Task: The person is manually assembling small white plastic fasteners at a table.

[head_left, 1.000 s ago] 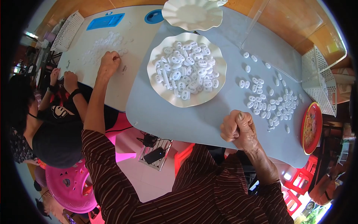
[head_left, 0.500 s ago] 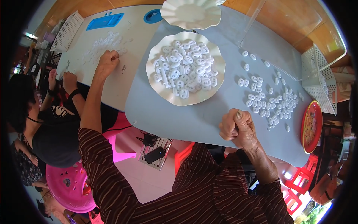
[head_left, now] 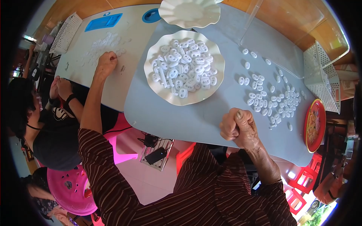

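My left hand (head_left: pixel 106 64) is curled closed over the white table (head_left: pixel 124 49), just beside a scatter of small whitish translucent pieces (head_left: pixel 107 41). Its fingertips are hidden, so I cannot make out what is in it. At the front of the grey table, my right hand (head_left: pixel 238 128) forms a fist with the thumb on top; anything inside is hidden. Between the hands, a cream scalloped bowl (head_left: pixel 158 92) holds a heap of white oval plastic pieces with two holes (head_left: pixel 184 67). Similar loose pieces (head_left: pixel 260 102) lie on the grey table (head_left: pixel 169 120), beyond and right of my right hand.
Another scalloped dish (head_left: pixel 188 13) stands at the back. Rightward are a clear plastic bin (head_left: pixel 279 49), a white perforated basket (head_left: pixel 318 79) and a red round tray (head_left: pixel 315 126). A blue tray (head_left: pixel 103 22) lies at the far left. A person in black (head_left: pixel 56 143) sits at my left.
My left hand's fingers have drawn in more tightly. My right fist looks the same. The view has shifted slightly, and the neighbouring person's hands have come together.
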A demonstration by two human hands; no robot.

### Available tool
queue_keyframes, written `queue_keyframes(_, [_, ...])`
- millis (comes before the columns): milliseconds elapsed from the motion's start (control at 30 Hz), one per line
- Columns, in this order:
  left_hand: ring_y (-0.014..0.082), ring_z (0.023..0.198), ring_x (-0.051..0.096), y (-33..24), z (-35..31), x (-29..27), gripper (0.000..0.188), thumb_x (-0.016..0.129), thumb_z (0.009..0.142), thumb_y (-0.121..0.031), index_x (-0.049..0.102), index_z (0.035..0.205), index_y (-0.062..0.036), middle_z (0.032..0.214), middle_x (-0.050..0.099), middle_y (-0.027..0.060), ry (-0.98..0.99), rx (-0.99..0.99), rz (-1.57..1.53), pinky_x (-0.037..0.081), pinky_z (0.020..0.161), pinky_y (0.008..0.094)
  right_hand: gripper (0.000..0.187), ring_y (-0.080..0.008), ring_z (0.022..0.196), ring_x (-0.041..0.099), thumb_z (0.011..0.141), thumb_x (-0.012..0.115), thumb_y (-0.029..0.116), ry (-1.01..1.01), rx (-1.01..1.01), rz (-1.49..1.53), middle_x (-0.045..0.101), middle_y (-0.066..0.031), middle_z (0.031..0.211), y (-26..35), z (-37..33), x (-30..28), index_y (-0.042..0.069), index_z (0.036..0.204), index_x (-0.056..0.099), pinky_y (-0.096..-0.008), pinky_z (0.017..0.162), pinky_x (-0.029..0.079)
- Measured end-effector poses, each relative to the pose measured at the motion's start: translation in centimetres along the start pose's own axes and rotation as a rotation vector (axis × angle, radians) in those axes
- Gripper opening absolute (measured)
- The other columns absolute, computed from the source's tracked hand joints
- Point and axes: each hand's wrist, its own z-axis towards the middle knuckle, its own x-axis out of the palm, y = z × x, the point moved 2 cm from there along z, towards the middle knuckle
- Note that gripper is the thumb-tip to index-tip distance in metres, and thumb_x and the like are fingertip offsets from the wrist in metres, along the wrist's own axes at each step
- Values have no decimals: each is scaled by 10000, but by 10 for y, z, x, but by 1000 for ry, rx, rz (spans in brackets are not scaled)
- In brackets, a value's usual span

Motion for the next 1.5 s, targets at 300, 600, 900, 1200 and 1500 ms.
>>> queue_keyframes(300, [270, 728, 561, -6, -10, 5, 72, 577, 755, -51, 605, 808, -12, 809, 562, 156, -116, 38, 2, 459, 690, 339, 480, -85, 482, 261, 979, 406, 366, -2, -5, -41, 338, 0, 557, 2, -1, 0, 23, 650, 473, -235, 419, 217])
queue_keyframes(600, [210, 738, 570, -170, -98, -29, 134, 575, 794, 20, 587, 928, 19, 822, 569, 108, -330, 298, -446, 448, 660, 275, 477, -67, 489, 314, 987, 356, 409, 80, 163, -212, 458, -26, 651, 7, -1, 8, -8, 955, 586, -213, 411, 243])
queue_keyframes(900, [291, 846, 563, -315, -188, -2, 137, 586, 797, 52, 560, 925, 92, 895, 531, 130, 67, 886, -639, 481, 714, 380, 710, -141, 786, 553, 938, 279, 590, -191, 350, -25, 587, -97, 908, 5, 8, 43, -52, 1102, 533, -281, 684, 482])
queue_keyframes(1200, [252, 811, 558, -240, -124, -37, 134, 439, 845, 14, 539, 919, 64, 923, 552, 175, -368, 683, -431, 448, 703, 296, 453, -72, 469, 244, 983, 394, 388, -136, 188, 73, 340, 12, 559, 11, -9, 0, 79, 655, 443, -221, 392, 203])
queue_keyframes(1500, [359, 740, 527, -38, 1, 0, 159, 495, 795, 16, 600, 912, -10, 787, 562, 180, -318, 326, 179, 442, 724, 415, 488, -83, 468, 239, 963, 411, 433, -59, 150, 125, 350, -2, 552, 7, -15, -10, 70, 637, 431, -225, 388, 209])
